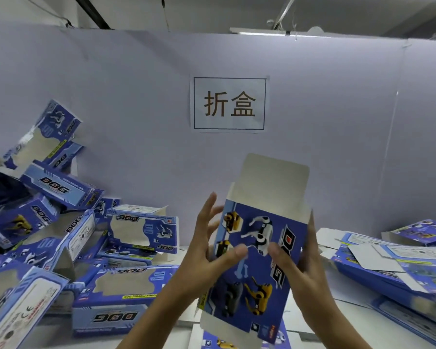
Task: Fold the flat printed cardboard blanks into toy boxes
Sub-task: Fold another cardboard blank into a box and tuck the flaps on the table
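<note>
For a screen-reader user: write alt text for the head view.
Two hands, left hand and right hand, hold a half-opened blue toy box upright, its top flap raised. Folded boxes pile left, flat blanks right.

Blue printed box blank (pixel 257 250) — upright, partly opened, top flap raised; folded boxes (pixel 81 248) heaped left.

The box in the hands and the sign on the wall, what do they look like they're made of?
The box looks like thin cardboard: glossy blue print outside, plain dull grey-white inside, shown on its raised top flap. The sign looks like plain white paper, matte, with a printed black frame and dark characters; its edges lie slightly wavy against the wall, which seems to be pale board.
</note>
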